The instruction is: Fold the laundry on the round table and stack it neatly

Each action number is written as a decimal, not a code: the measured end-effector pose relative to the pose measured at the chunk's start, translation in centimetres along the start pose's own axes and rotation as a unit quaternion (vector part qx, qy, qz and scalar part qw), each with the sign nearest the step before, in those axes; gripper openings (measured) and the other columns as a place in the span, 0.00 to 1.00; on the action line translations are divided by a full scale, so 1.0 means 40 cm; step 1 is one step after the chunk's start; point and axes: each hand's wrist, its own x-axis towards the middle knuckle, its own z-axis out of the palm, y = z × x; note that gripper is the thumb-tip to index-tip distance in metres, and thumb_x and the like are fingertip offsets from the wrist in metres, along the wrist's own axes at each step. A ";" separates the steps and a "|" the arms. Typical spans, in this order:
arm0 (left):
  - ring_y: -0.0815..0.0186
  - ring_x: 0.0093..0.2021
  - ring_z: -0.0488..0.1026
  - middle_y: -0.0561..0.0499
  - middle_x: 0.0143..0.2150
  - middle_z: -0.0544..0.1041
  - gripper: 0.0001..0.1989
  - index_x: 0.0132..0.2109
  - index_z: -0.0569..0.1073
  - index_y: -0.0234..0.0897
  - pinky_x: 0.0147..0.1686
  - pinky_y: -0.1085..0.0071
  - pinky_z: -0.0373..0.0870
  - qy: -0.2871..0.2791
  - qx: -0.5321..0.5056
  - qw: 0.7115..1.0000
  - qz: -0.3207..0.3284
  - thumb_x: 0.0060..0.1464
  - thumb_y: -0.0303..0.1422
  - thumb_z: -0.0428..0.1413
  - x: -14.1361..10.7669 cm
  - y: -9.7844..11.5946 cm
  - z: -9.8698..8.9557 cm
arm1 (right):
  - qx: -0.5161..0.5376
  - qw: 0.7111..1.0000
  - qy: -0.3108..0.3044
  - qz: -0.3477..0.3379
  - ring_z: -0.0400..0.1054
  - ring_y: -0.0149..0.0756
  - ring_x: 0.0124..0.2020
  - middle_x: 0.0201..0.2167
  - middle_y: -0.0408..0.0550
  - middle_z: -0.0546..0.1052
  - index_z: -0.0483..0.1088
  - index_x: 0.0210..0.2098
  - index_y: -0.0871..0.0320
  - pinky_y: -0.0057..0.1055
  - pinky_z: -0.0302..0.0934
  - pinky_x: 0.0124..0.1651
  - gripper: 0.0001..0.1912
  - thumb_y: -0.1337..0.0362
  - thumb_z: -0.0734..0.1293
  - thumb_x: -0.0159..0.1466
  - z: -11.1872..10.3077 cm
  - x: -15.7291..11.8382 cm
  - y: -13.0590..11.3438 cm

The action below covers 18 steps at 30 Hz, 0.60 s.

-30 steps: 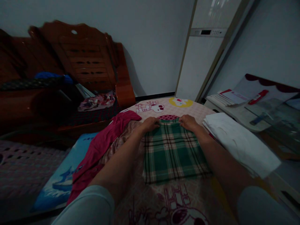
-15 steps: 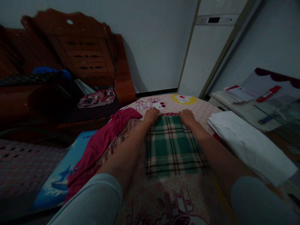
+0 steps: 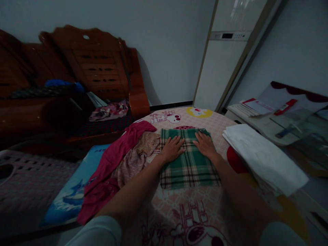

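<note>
A green plaid cloth (image 3: 191, 171), folded into a rough square, lies flat on the patterned tablecloth (image 3: 164, 201). On its upper left part rests my left hand (image 3: 173, 149), palm down with the fingers spread. My right hand (image 3: 204, 142) lies flat near its upper right corner, fingers apart. Neither hand grips anything. Just left of the plaid cloth are a crumpled brownish garment (image 3: 139, 153) and a dark pink garment (image 3: 109, 174), which hangs toward the table's edge. A folded white cloth (image 3: 261, 155) sits to the right of my right forearm.
A carved wooden sofa (image 3: 99, 68) with clothes on its seat stands at the back left. Below it are a blue printed bag (image 3: 69, 194) and a woven plastic chair (image 3: 33, 181). At right, a side table (image 3: 282, 136) holds papers. A tall white appliance (image 3: 217, 68) is behind.
My hands have moved from the plaid cloth's far edge back onto its top, and their fingers are now spread. The cloth's far edge looks straighter and wider. The camera view has shifted slightly.
</note>
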 end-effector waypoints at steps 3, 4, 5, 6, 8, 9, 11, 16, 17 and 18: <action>0.52 0.71 0.51 0.38 0.71 0.54 0.30 0.70 0.53 0.40 0.66 0.48 0.51 0.001 -0.022 1.000 -0.005 0.65 0.44 0.46 -0.041 0.037 -0.009 | -0.002 1.000 0.025 0.007 0.53 0.53 0.66 0.65 0.62 0.62 0.59 0.64 0.62 0.51 0.46 0.64 0.29 0.53 0.55 0.70 0.006 -0.041 0.010; 0.52 0.71 0.50 0.39 0.71 0.54 0.31 0.70 0.53 0.40 0.66 0.49 0.51 -0.003 -0.031 0.999 0.010 0.65 0.45 0.46 -0.060 0.053 -0.010 | 0.002 0.999 0.032 -0.001 0.53 0.52 0.66 0.65 0.62 0.62 0.60 0.64 0.62 0.50 0.46 0.64 0.29 0.54 0.55 0.69 0.009 -0.057 0.013; 0.53 0.71 0.49 0.39 0.72 0.53 0.31 0.70 0.53 0.41 0.66 0.48 0.50 -0.010 -0.038 0.999 0.032 0.65 0.45 0.47 -0.080 0.069 -0.009 | 0.009 0.999 0.039 -0.010 0.53 0.52 0.66 0.65 0.61 0.63 0.60 0.64 0.62 0.49 0.47 0.64 0.28 0.54 0.55 0.69 0.012 -0.072 0.015; 0.53 0.71 0.49 0.40 0.72 0.52 0.31 0.70 0.53 0.43 0.67 0.48 0.48 -0.017 -0.043 0.998 0.052 0.64 0.46 0.47 -0.097 0.083 -0.008 | 0.017 0.999 0.046 -0.019 0.53 0.51 0.66 0.65 0.60 0.63 0.60 0.64 0.61 0.48 0.48 0.64 0.28 0.55 0.55 0.69 0.015 -0.084 0.019; 0.52 0.71 0.49 0.41 0.72 0.52 0.31 0.70 0.54 0.43 0.67 0.46 0.47 -0.027 -0.053 0.996 0.061 0.64 0.45 0.48 -0.117 0.101 -0.008 | 0.035 0.997 0.063 -0.014 0.55 0.49 0.65 0.63 0.60 0.65 0.63 0.62 0.62 0.46 0.50 0.64 0.26 0.57 0.55 0.69 0.017 -0.095 0.029; 0.52 0.71 0.50 0.40 0.72 0.53 0.30 0.69 0.55 0.42 0.67 0.46 0.47 -0.027 -0.064 0.996 0.051 0.64 0.45 0.48 -0.120 0.104 -0.010 | 0.046 0.996 0.073 -0.001 0.57 0.48 0.64 0.62 0.60 0.67 0.65 0.60 0.63 0.45 0.52 0.63 0.24 0.59 0.54 0.69 0.016 -0.095 0.037; 0.54 0.70 0.52 0.39 0.71 0.55 0.28 0.68 0.58 0.38 0.66 0.49 0.52 -0.007 -0.097 0.995 0.022 0.64 0.42 0.48 -0.112 0.097 -0.017 | 0.070 0.993 0.093 0.034 0.62 0.47 0.60 0.57 0.60 0.72 0.69 0.56 0.62 0.44 0.55 0.61 0.22 0.62 0.54 0.69 0.010 -0.084 0.053; 0.56 0.67 0.59 0.38 0.67 0.63 0.24 0.64 0.64 0.35 0.65 0.53 0.58 0.123 -0.150 0.979 -0.069 0.63 0.36 0.49 -0.086 0.023 -0.019 | 0.079 0.983 0.091 0.137 0.69 0.45 0.50 0.46 0.61 0.77 0.74 0.45 0.65 0.38 0.59 0.56 0.19 0.67 0.54 0.66 -0.011 -0.038 0.097; 0.56 0.66 0.61 0.39 0.66 0.65 0.23 0.63 0.65 0.35 0.64 0.53 0.59 0.138 -0.153 0.974 -0.091 0.62 0.34 0.49 -0.088 0.004 -0.014 | 0.071 0.982 0.091 0.153 0.69 0.45 0.49 0.45 0.61 0.77 0.75 0.42 0.65 0.37 0.59 0.55 0.19 0.66 0.54 0.66 -0.011 -0.031 0.103; 0.56 0.66 0.62 0.39 0.65 0.66 0.22 0.62 0.66 0.35 0.64 0.53 0.60 0.148 -0.153 0.971 -0.109 0.62 0.33 0.49 -0.091 -0.015 -0.008 | 0.063 0.980 0.096 0.163 0.69 0.45 0.48 0.43 0.61 0.77 0.75 0.40 0.65 0.37 0.59 0.54 0.17 0.65 0.55 0.66 -0.010 -0.024 0.108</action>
